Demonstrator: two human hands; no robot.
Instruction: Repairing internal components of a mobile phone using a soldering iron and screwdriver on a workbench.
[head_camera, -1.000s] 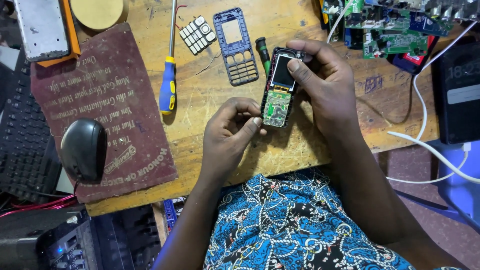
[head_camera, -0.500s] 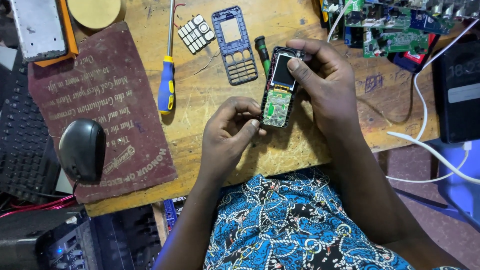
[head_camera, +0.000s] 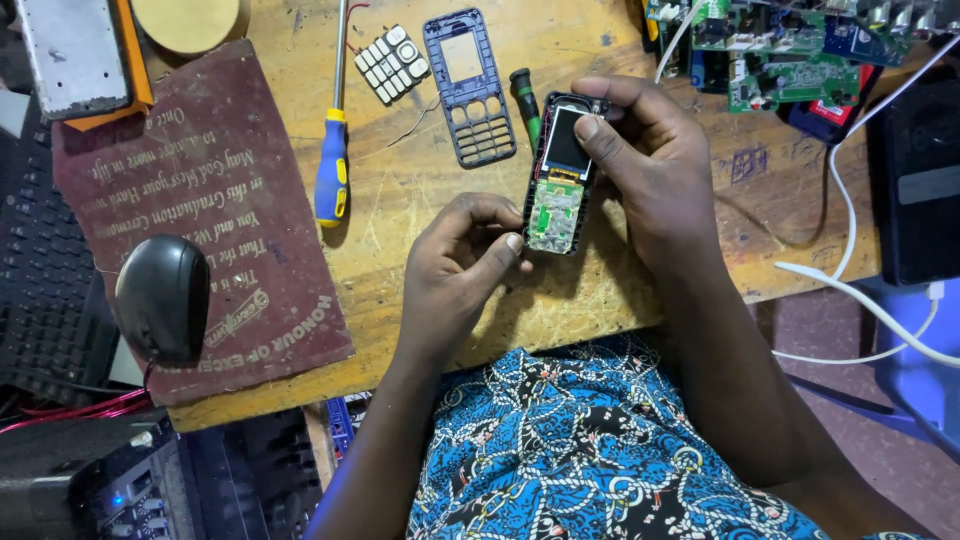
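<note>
A small opened phone (head_camera: 558, 180), with its screen and green circuit board bare, is held upright over the wooden bench (head_camera: 420, 200). My right hand (head_camera: 655, 175) grips its top and right side, thumb on the screen's edge. My left hand (head_camera: 465, 265) pinches the phone's lower left corner. Behind the phone lie its dark blue front frame (head_camera: 468, 85), a white keypad mat (head_camera: 391, 62) and a small green-tipped screwdriver (head_camera: 527, 100). A blue and yellow screwdriver (head_camera: 333, 150) lies further left.
A maroon printed mat (head_camera: 210, 200) with a black mouse (head_camera: 162, 297) covers the bench's left part. Several circuit boards (head_camera: 790, 50) sit at the back right, beside a black device (head_camera: 915, 180) and white cables (head_camera: 860, 300). A keyboard (head_camera: 30, 290) lies at far left.
Both hands have stayed on the phone with only slight finger shifts; the view has drifted a little.
</note>
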